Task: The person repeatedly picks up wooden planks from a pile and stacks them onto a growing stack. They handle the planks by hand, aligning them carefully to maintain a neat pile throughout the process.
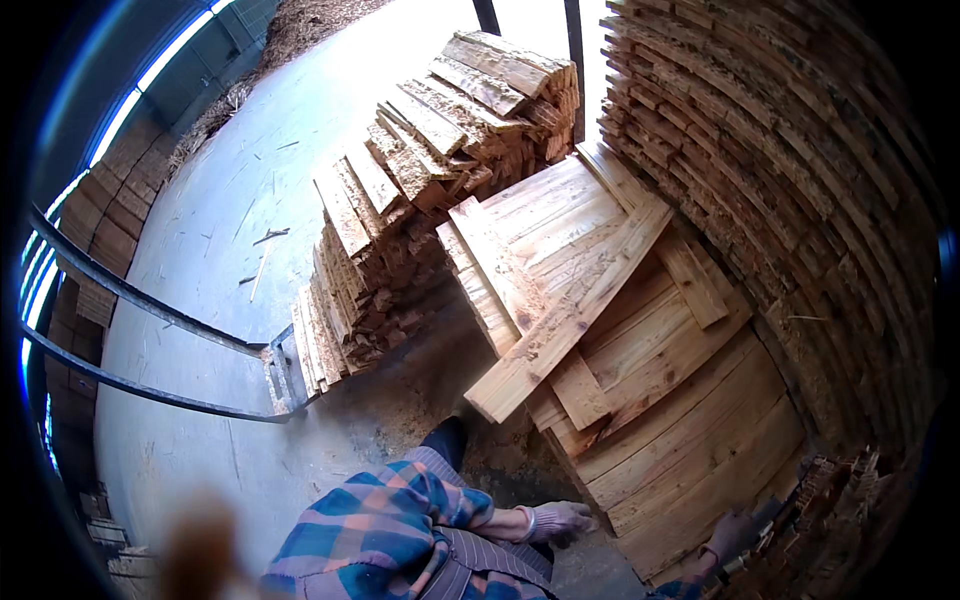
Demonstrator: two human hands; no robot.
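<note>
My left hand [557, 521], in a pale glove, is beside the left edge of a stack of wooden boards [690, 445]. Its fingers are loosely bent, and nothing shows in them. My right hand [730, 535], gloved and in shadow, is at the near right part of the same stack; its fingers are too dark to make out. Farther up the stack, a long loose board [580, 310] lies slantwise across other boards. A shorter board [695, 280] is on the right, and another plank [505, 260] lies to the left beneath the slanted one.
Behind, uneven piles of rough slats [400, 150] stand on the grey floor [200, 260]. A tall wall of stacked slats [760, 170] rises on the right, with splintered wood [830, 520] at lower right. A metal frame [150, 315] extends along the left.
</note>
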